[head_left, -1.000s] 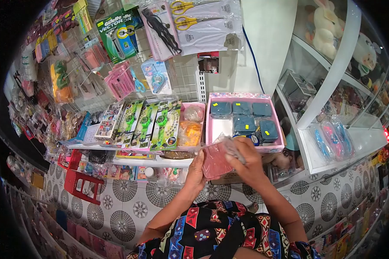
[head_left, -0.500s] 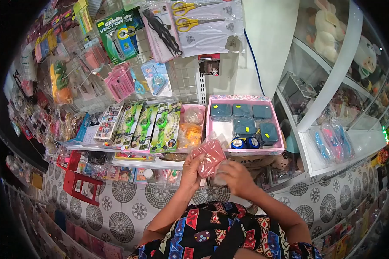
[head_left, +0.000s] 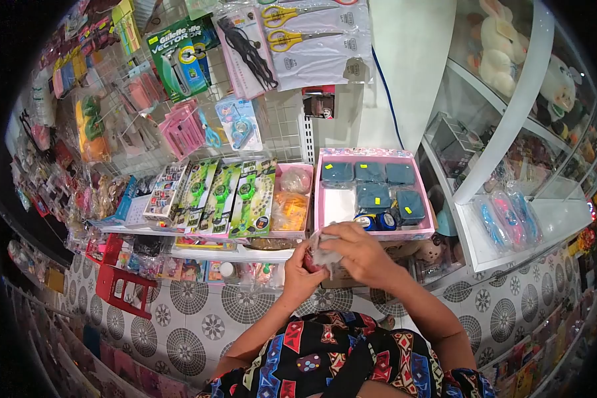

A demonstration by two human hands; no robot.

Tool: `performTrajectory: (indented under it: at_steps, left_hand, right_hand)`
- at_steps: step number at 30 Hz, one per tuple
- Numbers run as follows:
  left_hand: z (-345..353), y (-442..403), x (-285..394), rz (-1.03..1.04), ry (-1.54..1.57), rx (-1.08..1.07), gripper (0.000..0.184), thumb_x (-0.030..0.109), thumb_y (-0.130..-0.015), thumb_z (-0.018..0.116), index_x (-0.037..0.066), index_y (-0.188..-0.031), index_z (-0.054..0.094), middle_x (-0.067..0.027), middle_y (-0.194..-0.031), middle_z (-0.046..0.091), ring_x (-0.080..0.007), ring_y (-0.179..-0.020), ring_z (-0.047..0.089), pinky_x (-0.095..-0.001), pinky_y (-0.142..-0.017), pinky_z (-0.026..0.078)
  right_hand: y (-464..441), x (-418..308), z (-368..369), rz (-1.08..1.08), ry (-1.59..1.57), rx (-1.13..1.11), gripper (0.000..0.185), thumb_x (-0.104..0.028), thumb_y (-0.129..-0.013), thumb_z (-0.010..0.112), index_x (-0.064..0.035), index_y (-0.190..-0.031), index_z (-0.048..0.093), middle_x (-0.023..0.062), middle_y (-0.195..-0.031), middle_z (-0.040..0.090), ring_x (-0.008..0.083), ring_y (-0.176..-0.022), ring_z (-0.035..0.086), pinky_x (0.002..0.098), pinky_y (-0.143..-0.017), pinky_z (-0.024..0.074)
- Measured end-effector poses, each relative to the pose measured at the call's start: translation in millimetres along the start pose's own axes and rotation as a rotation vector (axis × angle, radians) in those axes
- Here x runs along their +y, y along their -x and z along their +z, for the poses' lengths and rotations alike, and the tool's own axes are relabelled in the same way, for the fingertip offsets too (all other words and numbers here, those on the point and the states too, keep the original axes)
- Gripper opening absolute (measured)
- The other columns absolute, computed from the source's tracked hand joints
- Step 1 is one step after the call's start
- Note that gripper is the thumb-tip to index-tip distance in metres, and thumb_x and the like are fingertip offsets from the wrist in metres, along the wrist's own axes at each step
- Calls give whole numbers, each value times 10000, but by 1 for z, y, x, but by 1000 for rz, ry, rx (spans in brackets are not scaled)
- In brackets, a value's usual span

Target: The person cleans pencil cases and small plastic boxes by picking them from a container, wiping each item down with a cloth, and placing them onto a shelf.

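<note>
Low in the centre, my left hand (head_left: 300, 272) is closed around a reddish-pink packet (head_left: 311, 260), now mostly hidden by my hands. My right hand (head_left: 358, 251) presses a crumpled whitish cloth (head_left: 326, 252) against the packet's upper side. Just beyond my hands stands a pink box (head_left: 426, 222) holding several dark blue wrapped cases (head_left: 373, 197) with yellow stickers. Two round blue-and-black items (head_left: 376, 221) lie at its near side. A smaller pink box (head_left: 300, 233) to the left holds orange and clear plastic packets (head_left: 290, 209).
Green watch packs (head_left: 251, 197) lie on the shelf at left, below hanging scissors (head_left: 285, 40) and razor packs (head_left: 177, 63). At right is a glass cabinet (head_left: 467, 189) with plush toys. A red plastic stool (head_left: 123, 285) stands on the patterned floor.
The packet was flat and visible, and has turned so that my hands mostly cover it. My right hand has moved up with the cloth, from the packet's lower right to its top.
</note>
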State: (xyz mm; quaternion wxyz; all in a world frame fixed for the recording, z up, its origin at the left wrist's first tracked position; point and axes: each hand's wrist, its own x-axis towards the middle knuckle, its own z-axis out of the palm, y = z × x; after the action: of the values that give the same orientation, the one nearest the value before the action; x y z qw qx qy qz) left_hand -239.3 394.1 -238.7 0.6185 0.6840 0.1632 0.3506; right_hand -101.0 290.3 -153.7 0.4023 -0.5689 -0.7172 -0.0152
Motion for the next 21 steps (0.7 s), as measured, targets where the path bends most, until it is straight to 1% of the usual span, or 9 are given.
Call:
performTrajectory:
  at_steps: [3, 4, 8, 10, 12, 15, 16, 18, 21]
  left_hand:
    - [-6, 5, -4, -27, 31, -27, 486, 22, -741, 683, -12, -1184, 485, -56, -1006, 601, -106, -900, 571, -246, -795, 465]
    - [-7, 7, -5, -28, 44, -31, 468, 20, -754, 673, -7, -1183, 489, -58, -1015, 604, -107, -898, 576, -249, -795, 470]
    - [-7, -2, 8, -220, 563, 98, 307, 51, -829, 616, 36, -1122, 523, -62, -1058, 617, -128, -939, 603, -279, -833, 492]
    - [-11, -4, 3, -305, 647, 108, 339, 116, -863, 584, 60, -1184, 492, -59, -1112, 593, -159, -1015, 584, -324, -897, 475]
    - [-9, -6, -3, -379, 704, 114, 382, 206, -885, 570, 86, -1231, 464, -55, -1164, 566, -194, -1072, 566, -373, -937, 465]
    - [1, -8, -4, -446, 912, 125, 364, 211, -878, 585, 59, -1193, 484, -84, -1150, 582, -184, -1013, 597, -353, -859, 508]
    - [1, -9, -3, -478, 897, 101, 411, 261, -871, 590, 74, -1217, 473, -88, -1168, 575, -210, -1040, 587, -393, -872, 500]
    - [-2, -11, -3, -537, 868, 62, 506, 361, -856, 600, 103, -1265, 452, -95, -1203, 560, -262, -1093, 565, -474, -897, 483]
    - [-11, -14, -16, -588, 865, 20, 568, 442, -837, 598, 124, -1282, 444, -101, -1234, 550, -283, -1101, 564, -512, -861, 496]
  right_hand:
    - [20, 41, -4, -2, 97, 10, 295, 26, -667, 552, -30, -953, 602, 156, -1116, 544, 338, -997, 525, 409, -870, 424]
    - [34, 65, -2, -17, 65, 11, 369, 38, -680, 506, -33, -1029, 605, 153, -1165, 536, 338, -1080, 505, 402, -924, 410]
    - [49, 94, -19, 413, -101, 99, 343, -8, -728, 525, -27, -1058, 617, 127, -1131, 568, 270, -1061, 535, 360, -930, 408]
    - [45, 82, -26, 516, -403, 241, 333, -32, -749, 542, -18, -1073, 619, 110, -1113, 580, 231, -1056, 541, 340, -933, 405]
    - [35, 58, -17, 470, -442, 287, 354, -54, -774, 556, -2, -1123, 589, 98, -1140, 563, 209, -1070, 528, 326, -936, 398]
    - [24, 31, 15, 402, -396, 305, 388, -84, -812, 558, 11, -1188, 543, 102, -1172, 533, 205, -1080, 517, 312, -940, 390]
    - [27, 26, 23, 377, -366, 299, 399, -94, -825, 555, 14, -1207, 528, 107, -1181, 522, 209, -1081, 515, 309, -941, 388]
    - [43, 22, 33, 490, -379, 290, 416, -99, -839, 550, 13, -1236, 500, 109, -1197, 505, 196, -1082, 508, 301, -930, 391]
    - [62, 9, 36, 616, -452, 238, 400, -77, -832, 564, -1, -1222, 515, 117, -1177, 507, 180, -1040, 521, 292, -886, 414]
